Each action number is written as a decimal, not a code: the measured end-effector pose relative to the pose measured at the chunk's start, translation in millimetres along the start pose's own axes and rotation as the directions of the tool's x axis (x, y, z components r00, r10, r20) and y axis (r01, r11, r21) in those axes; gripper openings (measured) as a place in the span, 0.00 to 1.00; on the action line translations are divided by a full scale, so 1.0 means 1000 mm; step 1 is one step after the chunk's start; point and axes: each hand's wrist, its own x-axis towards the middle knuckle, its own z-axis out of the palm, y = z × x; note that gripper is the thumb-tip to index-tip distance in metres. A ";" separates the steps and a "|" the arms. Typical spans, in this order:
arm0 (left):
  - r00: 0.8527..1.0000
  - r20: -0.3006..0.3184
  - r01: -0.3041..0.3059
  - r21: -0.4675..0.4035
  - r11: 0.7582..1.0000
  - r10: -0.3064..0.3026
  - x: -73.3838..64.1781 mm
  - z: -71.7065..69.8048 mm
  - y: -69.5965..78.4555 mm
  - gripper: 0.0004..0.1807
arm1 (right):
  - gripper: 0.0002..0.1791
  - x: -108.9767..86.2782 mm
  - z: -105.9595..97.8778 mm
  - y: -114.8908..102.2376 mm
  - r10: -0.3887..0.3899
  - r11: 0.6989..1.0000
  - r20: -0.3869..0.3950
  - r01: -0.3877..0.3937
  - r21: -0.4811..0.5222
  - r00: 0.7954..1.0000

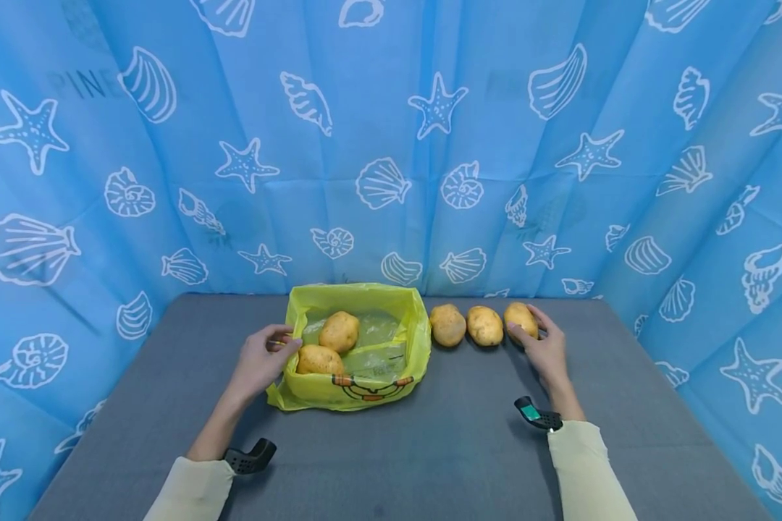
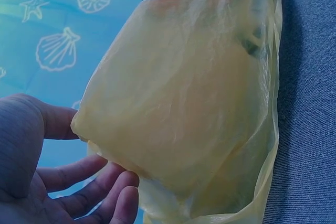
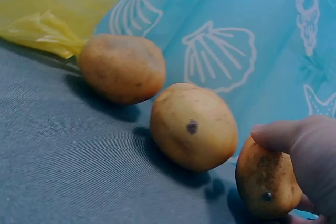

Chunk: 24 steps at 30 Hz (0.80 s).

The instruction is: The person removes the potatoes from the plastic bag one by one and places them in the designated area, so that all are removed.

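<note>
A yellow-green plastic bag lies with its mouth spread wide, and two potatoes rest inside its left part. My left hand pinches the bag's left rim between thumb and fingers, as the left wrist view also shows. Right of the bag, three potatoes sit in a row along the back of the table. The rightmost potato is gripped by my right hand, thumb on its near side. In the right wrist view, the middle potato has a dark spot, and the left potato sits beside the bag.
A grey cloth covers the table. Behind it and along both sides hangs a blue curtain printed with white shells and starfish. Each wrist wears a black camera strap, the left strap near the table's front.
</note>
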 end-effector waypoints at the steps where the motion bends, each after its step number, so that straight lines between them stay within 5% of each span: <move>1: 1.000 0.000 -0.002 -0.001 1.000 0.002 0.000 0.000 0.000 0.25 | 0.37 0.000 0.001 0.000 -0.003 1.000 -0.004 0.003 -0.011 1.000; 24: 1.000 -0.009 0.002 0.018 1.000 -0.002 0.000 0.002 0.000 0.26 | 0.36 -0.002 0.002 -0.004 -0.047 0.993 -0.019 0.044 -0.114 0.999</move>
